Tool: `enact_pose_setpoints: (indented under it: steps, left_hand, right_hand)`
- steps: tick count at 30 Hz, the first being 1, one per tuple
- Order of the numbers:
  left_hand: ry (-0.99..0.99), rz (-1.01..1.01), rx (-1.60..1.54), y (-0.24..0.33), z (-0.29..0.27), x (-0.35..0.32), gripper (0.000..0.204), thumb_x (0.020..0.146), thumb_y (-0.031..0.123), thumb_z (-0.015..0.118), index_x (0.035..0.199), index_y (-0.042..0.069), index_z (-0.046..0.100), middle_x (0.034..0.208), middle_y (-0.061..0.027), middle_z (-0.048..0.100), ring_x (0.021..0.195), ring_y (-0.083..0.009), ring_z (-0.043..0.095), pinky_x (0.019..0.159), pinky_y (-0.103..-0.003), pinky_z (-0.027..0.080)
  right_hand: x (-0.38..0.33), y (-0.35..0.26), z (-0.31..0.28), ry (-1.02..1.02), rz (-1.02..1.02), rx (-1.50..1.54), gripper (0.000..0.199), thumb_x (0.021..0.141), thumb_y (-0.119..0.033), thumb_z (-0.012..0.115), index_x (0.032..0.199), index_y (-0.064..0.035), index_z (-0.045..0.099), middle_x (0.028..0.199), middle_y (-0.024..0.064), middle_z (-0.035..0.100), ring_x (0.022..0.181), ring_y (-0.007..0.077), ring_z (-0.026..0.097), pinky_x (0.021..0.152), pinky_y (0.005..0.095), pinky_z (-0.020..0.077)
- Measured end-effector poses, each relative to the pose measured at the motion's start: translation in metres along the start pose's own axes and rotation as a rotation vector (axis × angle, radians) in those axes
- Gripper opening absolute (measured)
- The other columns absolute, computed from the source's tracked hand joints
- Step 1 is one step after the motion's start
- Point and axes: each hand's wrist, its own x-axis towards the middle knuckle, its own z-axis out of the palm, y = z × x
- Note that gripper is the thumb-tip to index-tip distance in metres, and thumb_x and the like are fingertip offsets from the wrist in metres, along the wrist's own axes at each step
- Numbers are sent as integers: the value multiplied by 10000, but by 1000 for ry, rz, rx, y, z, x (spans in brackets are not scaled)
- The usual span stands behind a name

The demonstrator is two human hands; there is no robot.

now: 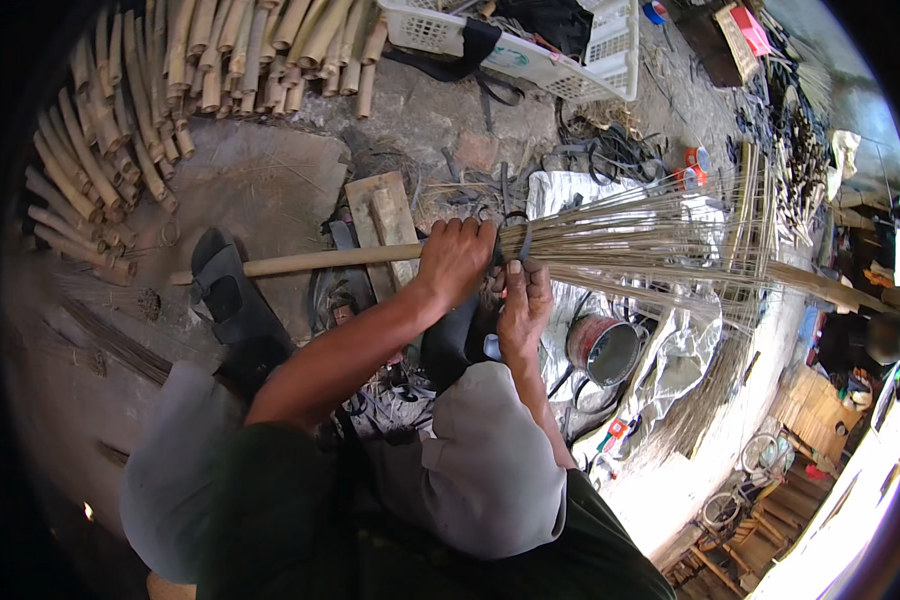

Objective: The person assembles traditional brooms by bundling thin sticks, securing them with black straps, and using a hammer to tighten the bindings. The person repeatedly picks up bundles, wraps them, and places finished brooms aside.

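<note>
Broom [610, 240] stretches across the person's front, its pole [320, 260] toward the left, its bristles [670, 250] fanning right above a white sheet [550, 190]. It looks fairly light for its length: the pole stiff, the bristles thin and springy, probably smooth enough to slide against each other and easy to snap singly. The neck — where the black strap [527, 236] circles the bundle — seems the best place to hold. The left hand [457, 262] is curled around the broom just left of the strap; the right hand [525, 310] has its thumb up at the neck, but I cannot tell whether its fingers grip anything.

Counted: 1 broom, 1 bucket [578, 342], 1 white crate [560, 75] — and bamboo lengths [250, 60] too many and overlapped to count.
</note>
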Motion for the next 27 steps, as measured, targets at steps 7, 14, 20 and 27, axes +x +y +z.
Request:
enact_pose_setpoints:
  steps: [7, 14, 20, 27]
  left_hand:
    - [-377, -161, -362, -38, 37, 26, 368, 688, 233, 769, 925, -42, 706, 867, -243, 744, 786, -371, 741, 708, -460, 591]
    - [-743, -258, -534, -21, -21, 43, 461, 689, 284, 830, 967, -68, 725, 867, -170, 757, 744, -261, 731, 629, -379, 565]
    - [-248, -101, -141, -25, 22, 27, 336, 636, 270, 843, 824, 5, 755, 862, -182, 770, 771, -292, 757, 657, -410, 596]
    - [-222, -31, -53, -23, 27, 24, 421, 673, 293, 854, 948, 24, 683, 894, -159, 758, 862, -343, 755, 723, -458, 583]
  right_hand:
    - [-49, -26, -16, -19, -122, 64, 159, 1074, -156, 598, 1082, -1, 636, 915, 53, 686, 789, 81, 578, 744, 240, 479]
    - [4, 25, -5, -17, -160, 28, 129, 1077, -154, 593, 1062, -29, 616, 852, 9, 641, 775, 70, 548, 698, 240, 453]
    - [3, 4, -5, 5, -142, 120, 140, 1076, -170, 594, 1099, -34, 618, 895, 47, 689, 765, 76, 576, 689, 247, 475]
    - [8, -5, 6, 14, -105, 194, 176, 1083, -188, 595, 1057, -16, 621, 932, 62, 700, 812, 94, 601, 773, 262, 500]
